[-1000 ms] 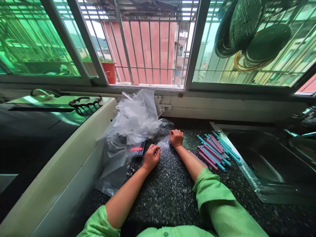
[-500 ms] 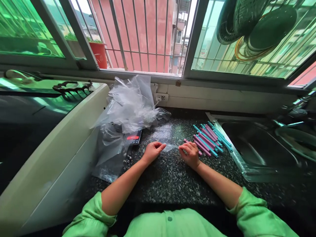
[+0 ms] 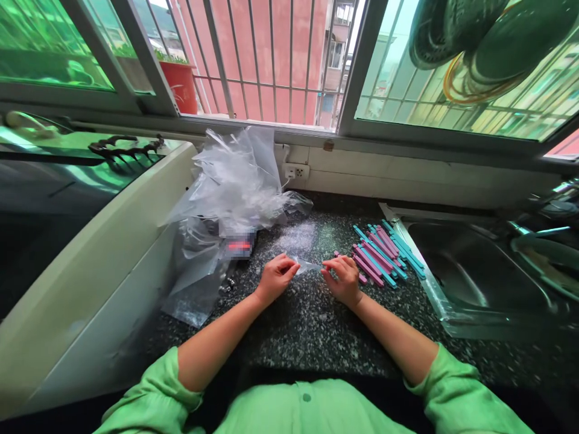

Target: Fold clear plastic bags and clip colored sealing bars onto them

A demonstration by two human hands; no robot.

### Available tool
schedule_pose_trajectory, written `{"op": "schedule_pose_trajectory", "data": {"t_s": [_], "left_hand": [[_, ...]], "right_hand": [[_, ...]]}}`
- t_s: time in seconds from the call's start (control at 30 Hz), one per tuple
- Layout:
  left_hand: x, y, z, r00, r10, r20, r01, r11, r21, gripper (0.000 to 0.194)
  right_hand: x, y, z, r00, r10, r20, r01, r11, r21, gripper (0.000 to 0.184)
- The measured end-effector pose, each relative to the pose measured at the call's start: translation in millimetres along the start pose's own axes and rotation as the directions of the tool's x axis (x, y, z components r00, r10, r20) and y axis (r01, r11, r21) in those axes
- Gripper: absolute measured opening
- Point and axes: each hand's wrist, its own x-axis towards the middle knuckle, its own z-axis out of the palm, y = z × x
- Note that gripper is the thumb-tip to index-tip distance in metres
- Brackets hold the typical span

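Between my hands, low over the speckled dark counter, stretches a small clear plastic bag [image 3: 308, 265]. My left hand [image 3: 275, 280] pinches its left end between thumb and fingertips. At the bag's right end is my right hand [image 3: 344, 280], its thumb and forefinger close together on the edge. Just right of that hand lies a loose pile of thin pink and blue sticks [image 3: 382, 253], some partly hidden behind the fingers. Beyond my left hand rises a heap of clear plastic bags [image 3: 239, 187].
A phone-like dark object [image 3: 240, 244] lies partly under the bags, with small shiny metal bits [image 3: 227, 284] near it. The sink [image 3: 443, 307] is on the right, a white-sided appliance [image 3: 108, 265] on the left. A wall socket [image 3: 296, 173] sits below the barred window.
The view has shifted slightly. My right hand's thumb and forefinger have moved a little apart at the bag's edge, and both hands sit slightly further left in the picture.
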Motion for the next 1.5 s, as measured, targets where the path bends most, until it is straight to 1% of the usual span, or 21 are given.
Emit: {"op": "schedule_pose_trajectory", "data": {"t_s": [0.07, 0.13, 0.3, 0.4, 0.47, 0.53, 0.63, 0.73, 0.8, 0.83, 0.87, 0.9, 0.97, 1.03, 1.07, 1.13, 1.27, 1.33, 1.4, 1.47, 1.5], "left_hand": [[-0.5, 1.8, -0.4, 1.000, 0.025, 0.018, -0.025, 1.000, 0.009, 0.021], [0.0, 3.1, -2.2, 0.999, 0.028, 0.018, -0.028, 1.000, 0.000, 0.023], [4.3, 3.0, -10.2, 0.999, -0.017, -0.041, 0.015, 0.999, -0.048, 0.030], [5.6, 1.8, -12.8, 0.999, -0.005, -0.042, 0.003, 0.998, -0.056, 0.032], [5.5, 0.9, -14.0, 0.998, 0.046, -0.044, -0.048, 0.998, -0.046, 0.028], [5.4, 0.1, -16.2, 0.989, 0.143, -0.045, -0.144, 0.989, -0.019, 0.020], [6.1, 0.1, -21.9, 0.948, 0.313, -0.054, -0.310, 0.949, 0.061, 0.013], [6.0, 1.4, -28.2, 0.899, 0.434, -0.052, -0.416, 0.886, 0.203, 0.012], [4.0, 1.8, -30.4, 0.858, 0.512, -0.038, -0.478, 0.823, 0.308, 0.012], [2.5, 1.5, -30.7, 0.832, 0.554, -0.030, -0.510, 0.786, 0.350, 0.011], [0.6, 0.9, -30.4, 0.807, 0.590, -0.018, -0.540, 0.750, 0.381, 0.011], [-1.3, 0.0, -29.6, 0.787, 0.616, 0.000, -0.564, 0.721, 0.402, 0.012], [-4.9, -2.4, -27.3, 0.775, 0.629, 0.066, -0.593, 0.686, 0.421, 0.013], [-7.5, -5.1, -24.8, 0.778, 0.611, 0.149, -0.609, 0.673, 0.420, 0.015], [-8.4, -6.3, -23.8, 0.777, 0.602, 0.185, -0.618, 0.672, 0.408, 0.016], [-9.7, -8.4, -22.1, 0.777, 0.578, 0.248, -0.627, 0.682, 0.376, 0.018], [-10.9, -10.1, -19.5, 0.791, 0.478, 0.382, -0.607, 0.692, 0.391, 0.022], [-10.4, -9.4, -17.4, 0.795, 0.454, 0.401, -0.599, 0.689, 0.407, 0.023], [-8.7, -7.6, -14.7, 0.825, 0.446, 0.347, -0.561, 0.725, 0.401, 0.024], [-6.2, -5.0, -11.8, 0.883, 0.399, 0.247, -0.465, 0.819, 0.337, 0.026], [-4.8, -3.7, -10.5, 0.917, 0.345, 0.201, -0.391, 0.879, 0.273, 0.028]], "right_hand": [[1.1, 0.1, -1.8, 1.000, -0.003, 0.008, 0.003, 1.000, -0.011, 0.003], [2.5, 1.2, -3.5, 1.000, -0.003, 0.016, 0.003, 1.000, -0.019, 0.006], [4.0, 8.0, -5.3, 0.999, 0.042, 0.025, -0.042, 0.999, -0.016, 0.009], [4.0, 10.6, -6.0, 0.998, 0.061, 0.026, -0.061, 0.998, 0.000, 0.009], [4.5, 11.0, -7.9, 0.999, 0.047, 0.019, -0.047, 0.999, 0.020, 0.010], [5.4, 10.6, -11.3, 1.000, 0.013, 0.018, -0.013, 1.000, 0.021, 0.011], [6.7, 9.6, -17.3, 0.999, -0.043, 0.029, 0.042, 0.999, 0.014, 0.012], [6.4, 8.4, -19.2, 0.997, -0.052, 0.058, 0.049, 0.997, 0.053, 0.013], [5.2, 8.1, -16.6, 0.998, 0.032, 0.053, -0.039, 0.992, 0.121, 0.011], [4.4, 8.2, -14.3, 0.992, 0.119, 0.043, -0.124, 0.977, 0.173, 0.011], [3.8, 8.7, -11.7, 0.973, 0.228, 0.039, -0.231, 0.944, 0.237, 0.012], [3.2, 9.3, -9.0, 0.937, 0.346, 0.048, -0.343, 0.886, 0.312, 0.014], [2.7, 11.1, -4.5, 0.834, 0.537, 0.124, -0.529, 0.716, 0.455, 0.021], [3.0, 12.8, -2.4, 0.749, 0.627, 0.213, -0.622, 0.555, 0.552, 0.030], [3.5, 13.4, -2.3, 0.724, 0.647, 0.241, -0.642, 0.504, 0.578, 0.034], [4.7, 13.6, -3.5, 0.700, 0.664, 0.264, -0.661, 0.461, 0.592, 0.037], [7.5, 11.4, -7.6, 0.684, 0.670, 0.288, -0.686, 0.456, 0.567, 0.031], [8.3, 9.9, -9.3, 0.689, 0.669, 0.280, -0.684, 0.471, 0.557, 0.029], [8.3, 8.3, -10.6, 0.707, 0.660, 0.254, -0.668, 0.507, 0.545, 0.027], [7.2, 6.6, -11.1, 0.731, 0.645, 0.221, -0.645, 0.550, 0.530, 0.025], [6.3, 5.5, -11.0, 0.746, 0.635, 0.201, -0.630, 0.575, 0.522, 0.024]]}}
